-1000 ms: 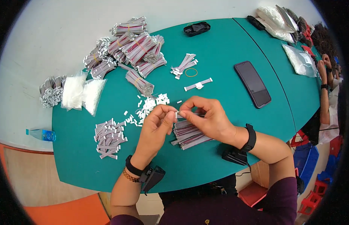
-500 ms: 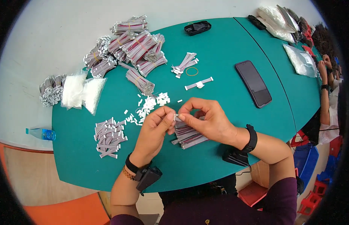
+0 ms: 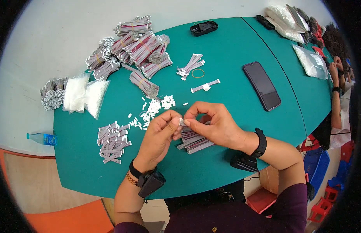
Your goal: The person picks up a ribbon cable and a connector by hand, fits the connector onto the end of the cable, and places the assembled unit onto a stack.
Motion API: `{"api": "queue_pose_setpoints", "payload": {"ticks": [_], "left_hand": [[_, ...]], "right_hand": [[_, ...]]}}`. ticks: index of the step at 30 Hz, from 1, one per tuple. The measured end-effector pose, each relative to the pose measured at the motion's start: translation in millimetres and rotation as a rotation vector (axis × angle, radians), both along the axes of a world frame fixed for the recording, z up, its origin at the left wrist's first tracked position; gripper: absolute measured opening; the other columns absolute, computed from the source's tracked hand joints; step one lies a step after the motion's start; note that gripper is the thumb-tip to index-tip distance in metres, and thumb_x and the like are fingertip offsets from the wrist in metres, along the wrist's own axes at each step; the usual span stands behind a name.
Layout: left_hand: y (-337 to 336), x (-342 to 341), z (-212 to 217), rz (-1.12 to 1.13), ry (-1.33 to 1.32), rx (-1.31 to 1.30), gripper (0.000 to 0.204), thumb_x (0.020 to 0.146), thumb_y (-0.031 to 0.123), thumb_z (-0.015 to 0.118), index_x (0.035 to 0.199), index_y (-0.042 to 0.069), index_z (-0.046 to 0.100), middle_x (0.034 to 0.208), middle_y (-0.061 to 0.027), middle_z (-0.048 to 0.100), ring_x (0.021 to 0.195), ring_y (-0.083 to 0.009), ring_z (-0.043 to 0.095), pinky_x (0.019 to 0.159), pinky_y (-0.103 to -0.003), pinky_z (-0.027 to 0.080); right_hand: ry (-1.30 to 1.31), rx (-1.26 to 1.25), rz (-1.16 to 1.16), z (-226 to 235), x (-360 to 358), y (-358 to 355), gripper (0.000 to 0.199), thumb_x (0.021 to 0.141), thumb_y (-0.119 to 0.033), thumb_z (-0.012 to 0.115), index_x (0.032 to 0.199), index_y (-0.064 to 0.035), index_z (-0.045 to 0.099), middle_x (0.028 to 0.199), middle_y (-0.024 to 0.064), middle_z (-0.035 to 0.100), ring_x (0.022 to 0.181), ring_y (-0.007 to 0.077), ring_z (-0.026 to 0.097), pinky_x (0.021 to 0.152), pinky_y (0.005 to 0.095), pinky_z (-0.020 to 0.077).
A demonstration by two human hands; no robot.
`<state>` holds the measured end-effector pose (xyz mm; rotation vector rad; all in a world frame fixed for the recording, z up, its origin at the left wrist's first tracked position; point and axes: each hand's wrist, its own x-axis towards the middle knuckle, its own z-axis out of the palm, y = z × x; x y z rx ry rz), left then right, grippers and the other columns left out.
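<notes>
My left hand and my right hand meet over the green table, both pinching one small grey strip with a white end piece between the fingertips. Under the hands lies a loose pile of grey strips. Small white connector pieces are scattered just beyond my left hand. A heap of finished short strips lies to the left.
Rubber-banded bundles of grey strips fill the far left. Two clear bags of white parts sit at the left edge. A black phone, an orange rubber band and a black case lie farther off. Another person's hand is at right.
Both hands stay together over the strip pile; the fingers have shifted slightly on the small strip. Nothing else on the table moved.
</notes>
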<state>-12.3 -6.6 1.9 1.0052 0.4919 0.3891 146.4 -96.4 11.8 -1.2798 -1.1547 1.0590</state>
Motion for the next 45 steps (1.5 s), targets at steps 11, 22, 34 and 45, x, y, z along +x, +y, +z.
{"api": "queue_pose_setpoints", "payload": {"ticks": [11,22,34,45], "left_hand": [[0.9,-1.1,-0.3,-0.005,0.009,0.003,0.017,0.091,0.021,0.053,0.087,0.005,0.053,0.073,0.0037,0.046,0.065,-0.0042,0.039,0.058,-0.019,0.033],[1.9,-1.7,-1.1,-0.023,0.007,-0.018,0.017,0.091,0.021,0.053,0.085,0.005,0.053,0.073,0.0033,0.046,0.065,-0.0042,0.039,0.058,-0.019,0.032],[0.3,0.7,1.5,-0.012,0.030,0.048,0.019,0.091,0.023,0.053,0.084,0.005,0.052,0.070,0.0033,0.043,0.063,-0.0058,0.038,0.059,-0.020,0.032],[2.5,-0.8,0.0,-0.024,0.042,0.128,0.020,0.090,0.023,0.055,0.083,0.005,0.052,0.072,0.0030,0.046,0.065,-0.0052,0.039,0.059,-0.020,0.032]], "right_hand": [[-0.020,-0.008,-0.009,4.1,-0.5,-0.7,0.008,0.083,-0.009,0.061,0.085,-0.0017,0.058,0.077,-0.0022,0.058,0.062,0.0005,0.047,0.050,0.0170,0.0381],[-0.007,-0.007,-0.005,1.4,-0.8,-0.6,0.008,0.083,-0.008,0.061,0.084,-0.0010,0.058,0.077,-0.0014,0.058,0.066,0.0019,0.049,0.053,0.0181,0.0404],[-0.012,-0.005,-0.008,3.1,-0.4,-1.1,0.009,0.083,-0.009,0.061,0.082,-0.0016,0.057,0.075,-0.0026,0.057,0.059,0.0001,0.046,0.048,0.0167,0.0373],[-0.010,-0.018,0.018,5.6,1.5,-0.2,0.009,0.083,-0.009,0.061,0.080,-0.0018,0.057,0.074,-0.0033,0.055,0.059,-0.0003,0.046,0.047,0.0167,0.0365]]}}
